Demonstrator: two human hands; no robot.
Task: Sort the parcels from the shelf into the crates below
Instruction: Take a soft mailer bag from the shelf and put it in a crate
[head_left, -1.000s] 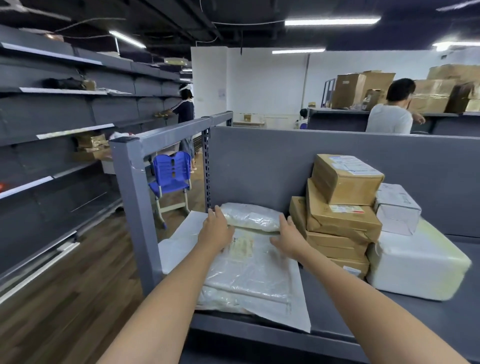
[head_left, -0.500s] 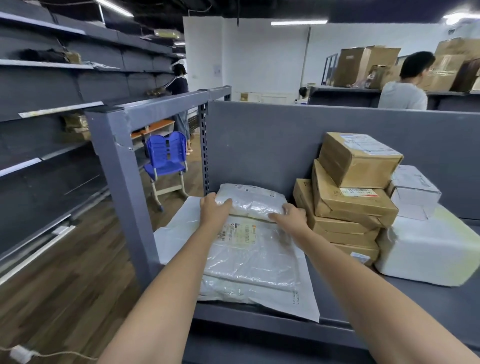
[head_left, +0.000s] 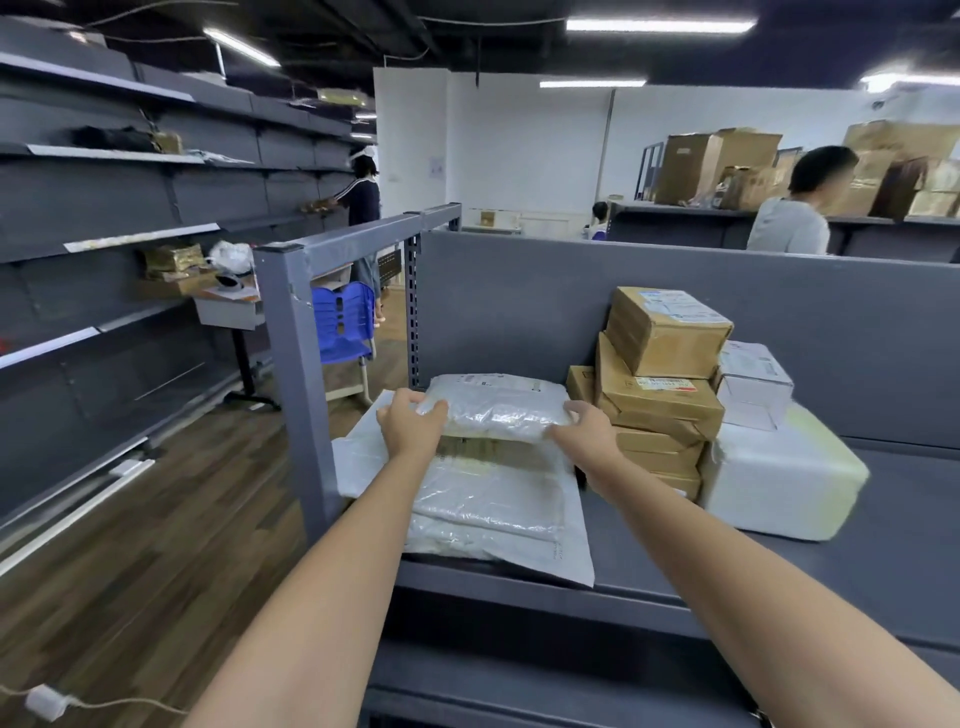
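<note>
At the shelf's (head_left: 857, 545) left end, toward 12 o'clock, we clamp the small plastic-wrapped parcel (head_left: 498, 408) between 2 hands, left hand (head_left: 410, 426) at its 9 o'clock edge, right hand (head_left: 584, 431) at its 3 o'clock edge. It sits raised over the flat mailers (head_left: 493, 499). The slick film could slide from our grip, or our right wrist could knock the cardboard stack (head_left: 660, 384) just beside it.

Single head-worn camera looks forward and down, close over the shelf (head_left: 779, 587).
</note>
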